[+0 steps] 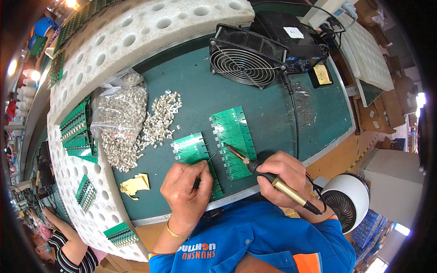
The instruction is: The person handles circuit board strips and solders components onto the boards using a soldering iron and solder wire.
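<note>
My left hand [186,191] pinches a thin solder wire [211,158] over the lower part of a green circuit board panel [187,148]. My right hand [284,182] grips a soldering iron [291,195] with a gold-coloured handle, its tip pointing at the left side of a second green panel [234,127]; whether it touches cannot be made out. Both panels lie on the dark green mat, with small pins along their edges. Left of them are a pile of small metal parts [161,111], a plastic bag of these parts [118,104] and crumpled yellow paper [134,184].
A black fan [243,61] and soldering station [291,41] stand at the back, with a yellow sponge holder [322,74]. Perforated white foam [77,182] holding more panels [77,132] borders the left. A white fan [346,200] is at lower right. A co-worker [63,241] sits at lower left.
</note>
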`<state>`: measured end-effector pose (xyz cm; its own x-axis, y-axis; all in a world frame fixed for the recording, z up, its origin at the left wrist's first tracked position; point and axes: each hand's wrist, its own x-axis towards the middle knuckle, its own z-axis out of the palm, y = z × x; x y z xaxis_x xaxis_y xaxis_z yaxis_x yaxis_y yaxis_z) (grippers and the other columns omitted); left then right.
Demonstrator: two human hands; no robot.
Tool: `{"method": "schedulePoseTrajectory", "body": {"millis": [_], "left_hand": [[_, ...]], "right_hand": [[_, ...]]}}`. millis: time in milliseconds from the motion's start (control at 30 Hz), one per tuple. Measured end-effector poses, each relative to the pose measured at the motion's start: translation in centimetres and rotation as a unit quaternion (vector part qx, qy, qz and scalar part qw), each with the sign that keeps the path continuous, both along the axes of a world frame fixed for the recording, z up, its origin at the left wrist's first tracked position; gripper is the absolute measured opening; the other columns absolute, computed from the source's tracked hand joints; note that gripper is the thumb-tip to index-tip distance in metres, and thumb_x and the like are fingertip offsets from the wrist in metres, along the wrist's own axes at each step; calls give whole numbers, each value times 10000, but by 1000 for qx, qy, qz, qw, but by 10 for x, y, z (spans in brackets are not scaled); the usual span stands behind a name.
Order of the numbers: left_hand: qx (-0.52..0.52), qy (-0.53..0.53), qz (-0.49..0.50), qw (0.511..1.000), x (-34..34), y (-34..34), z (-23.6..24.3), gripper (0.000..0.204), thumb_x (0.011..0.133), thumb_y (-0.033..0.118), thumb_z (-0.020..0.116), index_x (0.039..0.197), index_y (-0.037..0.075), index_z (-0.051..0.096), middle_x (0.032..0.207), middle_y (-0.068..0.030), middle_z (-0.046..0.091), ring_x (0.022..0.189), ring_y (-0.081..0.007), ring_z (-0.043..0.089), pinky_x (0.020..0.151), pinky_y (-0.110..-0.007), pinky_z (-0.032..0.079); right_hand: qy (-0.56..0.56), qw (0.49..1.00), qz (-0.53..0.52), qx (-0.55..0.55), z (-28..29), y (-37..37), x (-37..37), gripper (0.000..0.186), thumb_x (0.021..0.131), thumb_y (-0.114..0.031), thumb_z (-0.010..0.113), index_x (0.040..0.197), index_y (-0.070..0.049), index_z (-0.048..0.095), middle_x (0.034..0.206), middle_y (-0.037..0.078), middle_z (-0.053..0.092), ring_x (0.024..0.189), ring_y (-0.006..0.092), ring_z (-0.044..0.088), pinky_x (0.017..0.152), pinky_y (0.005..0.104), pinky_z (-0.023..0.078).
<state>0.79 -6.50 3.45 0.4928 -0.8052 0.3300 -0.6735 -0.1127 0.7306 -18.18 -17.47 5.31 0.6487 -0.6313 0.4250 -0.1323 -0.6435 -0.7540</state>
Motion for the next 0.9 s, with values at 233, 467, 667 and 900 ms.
{"method": "schedulePoseTrajectory", "body": {"millis": [233, 467, 667, 900], "left_hand": [[-11, -11, -2, 1000, 0, -1, -4, 152, 719, -91, 737, 843, -4, 720, 670, -79, 593, 572, -147, 570, 517, -260, 433], [-11, -14, -6, 1000, -1, -2, -5, 146, 719, -86, 743, 838, -5, 720, 661, -78, 584, 563, -143, 569, 506, -262, 430], [-10, -33, -13, 999, 0, -4, -6, 145, 718, -83, 742, 835, -1, 715, 645, -73, 578, 527, -140, 559, 476, -261, 422], [-9, -47, -14, 999, -1, -4, -7, 148, 707, -75, 736, 830, 4, 710, 626, -68, 567, 502, -138, 549, 470, -264, 420]], "right_hand": [[1, 1000, -4, -1, 2, -1, 1, 285, 657, 30, 725, 924, -16, 634, 737, 119, 624, 620, 272, 625, 559, 354, 496], [1, 1000, -5, -7, -2, 0, 2, 279, 657, 27, 726, 916, -18, 634, 738, 124, 619, 617, 277, 621, 559, 356, 494], [-2, 1000, 4, -7, -2, -1, 3, 291, 651, 28, 729, 923, -13, 636, 740, 124, 619, 619, 277, 621, 558, 357, 492], [10, 999, 13, -28, 2, -1, 5, 287, 665, 14, 727, 933, -12, 628, 758, 120, 632, 624, 268, 618, 561, 351, 493]]}}
